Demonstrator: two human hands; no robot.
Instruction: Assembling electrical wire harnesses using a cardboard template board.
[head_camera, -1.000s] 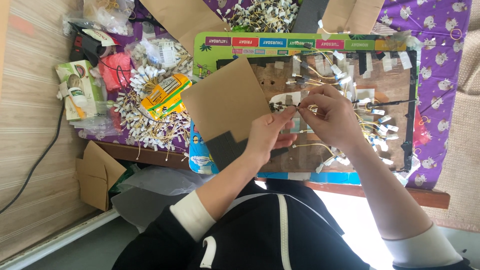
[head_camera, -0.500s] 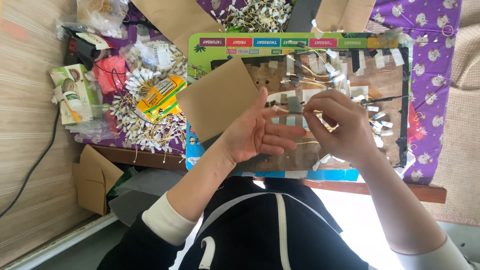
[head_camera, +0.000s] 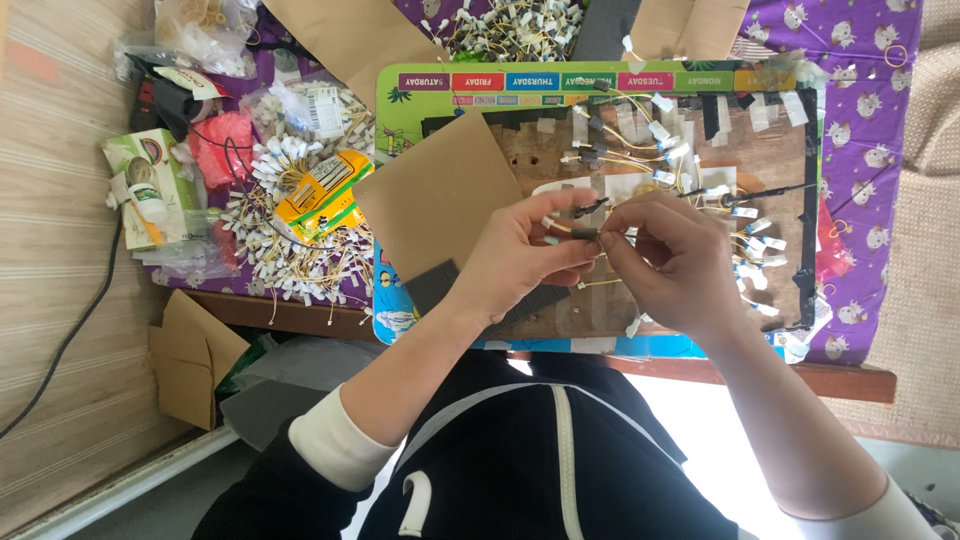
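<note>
While the left hand pinches a thin wire, the right hand grips its other end above the board.

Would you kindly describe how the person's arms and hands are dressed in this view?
Both hands are bare: the left hand and right hand wear no gloves, rings or watch. The forearms are uncovered, with cream-white cuffs pushed up, left cuff and right cuff, under a black zip-up top.

A home work table: purple patterned tablecloth, heaps of small wired parts, cardboard scraps.
</note>
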